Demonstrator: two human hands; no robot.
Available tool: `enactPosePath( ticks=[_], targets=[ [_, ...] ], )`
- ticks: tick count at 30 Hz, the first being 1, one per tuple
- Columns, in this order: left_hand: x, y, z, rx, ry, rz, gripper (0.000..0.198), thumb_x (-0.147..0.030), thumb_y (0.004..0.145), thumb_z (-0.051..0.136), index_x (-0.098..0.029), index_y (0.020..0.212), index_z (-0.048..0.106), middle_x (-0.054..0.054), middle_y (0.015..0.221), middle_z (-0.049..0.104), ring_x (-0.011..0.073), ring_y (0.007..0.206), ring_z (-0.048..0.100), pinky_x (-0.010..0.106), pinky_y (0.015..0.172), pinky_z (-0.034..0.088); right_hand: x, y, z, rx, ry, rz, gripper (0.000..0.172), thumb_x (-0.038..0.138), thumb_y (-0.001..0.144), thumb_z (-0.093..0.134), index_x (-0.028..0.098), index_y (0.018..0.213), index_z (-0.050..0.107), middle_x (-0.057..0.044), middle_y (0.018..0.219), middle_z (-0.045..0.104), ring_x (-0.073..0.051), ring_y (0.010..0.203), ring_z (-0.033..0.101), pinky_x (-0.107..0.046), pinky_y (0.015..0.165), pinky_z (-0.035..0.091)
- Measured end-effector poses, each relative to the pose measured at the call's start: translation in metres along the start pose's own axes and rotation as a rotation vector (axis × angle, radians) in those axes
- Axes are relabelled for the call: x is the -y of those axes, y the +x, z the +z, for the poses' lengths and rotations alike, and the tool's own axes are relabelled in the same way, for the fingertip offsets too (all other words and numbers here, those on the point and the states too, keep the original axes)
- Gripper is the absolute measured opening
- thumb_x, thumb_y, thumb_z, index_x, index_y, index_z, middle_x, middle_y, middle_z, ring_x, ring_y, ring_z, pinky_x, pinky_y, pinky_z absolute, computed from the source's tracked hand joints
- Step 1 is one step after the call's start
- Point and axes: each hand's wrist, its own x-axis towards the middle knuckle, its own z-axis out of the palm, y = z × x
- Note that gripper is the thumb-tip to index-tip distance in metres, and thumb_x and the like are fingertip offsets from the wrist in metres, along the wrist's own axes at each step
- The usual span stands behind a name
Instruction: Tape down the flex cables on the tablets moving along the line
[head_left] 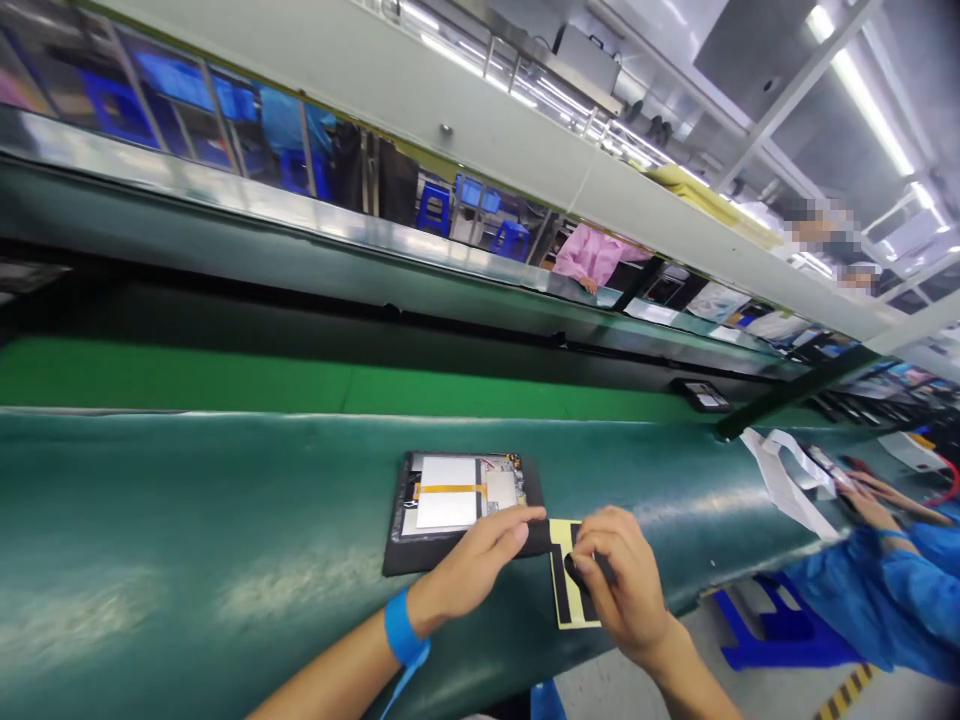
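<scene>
An opened tablet (448, 505) lies on a black pad (409, 560), its white battery, orange flat cable and circuit board showing. My left hand (480, 560), with a blue wrist strap (405, 630), reaches over the pad's near right corner, fingers stretched out and holding nothing. Just right of the pad is a yellow backing sheet (574, 610) with black strips (561, 580) on it. Above this sheet, my right hand (626, 580) pinches a small black piece (570, 567) between thumb and fingertips. My fingers hide part of the sheet and of that piece.
Behind the green bench (187, 500) runs a green conveyor belt (247, 385), carrying another device (701, 395) at the right. A co-worker in blue sleeves (885, 600) works at the far right, beside white paper strips (780, 485). A blue stool (787, 640) stands below.
</scene>
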Motion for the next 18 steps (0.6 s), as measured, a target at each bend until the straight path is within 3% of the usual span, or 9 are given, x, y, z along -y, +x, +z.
enactPosePath(
  ticks=[3, 5, 11, 18],
  targets=[
    [0.008, -0.008, -0.014, -0.018, -0.205, -0.023, 0.061, -0.065, 0.098, 0.045, -0.018, 0.127, 0.07, 0.014, 0.128, 0.071, 0.0294, 0.12, 0.065, 0.047, 0.103, 0.051, 0.0, 0.016, 0.022, -0.022, 0.033, -0.01, 0.014, 0.011, 0.096, 0.052, 0.023, 0.092, 0.056, -0.001, 0.081, 0.064, -0.017, 0.076, 0.06, -0.034, 0.075, 0.047],
    [0.014, -0.011, -0.024, -0.065, -0.3, -0.019, 0.063, -0.068, 0.095, 0.048, -0.016, 0.121, 0.072, 0.016, 0.123, 0.072, 0.0302, 0.115, 0.068, 0.047, 0.099, 0.053, 0.0, 0.027, 0.036, -0.049, 0.069, -0.006, 0.013, 0.013, 0.096, 0.052, 0.024, 0.093, 0.057, -0.001, 0.081, 0.065, -0.018, 0.076, 0.061, -0.034, 0.074, 0.048],
    [0.013, -0.016, -0.045, -0.146, -0.439, 0.08, 0.07, -0.073, 0.094, 0.044, -0.018, 0.128, 0.07, 0.015, 0.134, 0.068, 0.0316, 0.127, 0.062, 0.051, 0.111, 0.044, 0.002, 0.051, 0.076, -0.06, 0.184, -0.048, 0.011, 0.017, 0.098, 0.053, 0.024, 0.093, 0.059, -0.002, 0.083, 0.066, -0.019, 0.078, 0.063, -0.035, 0.075, 0.048],
    [-0.001, -0.02, -0.051, -0.182, -0.297, 0.164, 0.075, -0.072, 0.099, 0.031, -0.017, 0.128, 0.071, 0.012, 0.134, 0.068, 0.0302, 0.128, 0.059, 0.051, 0.119, 0.035, -0.003, 0.061, 0.107, 0.036, 0.144, -0.09, 0.008, 0.017, 0.098, 0.057, 0.024, 0.095, 0.06, -0.002, 0.085, 0.068, -0.019, 0.079, 0.062, -0.037, 0.08, 0.043]
  ],
)
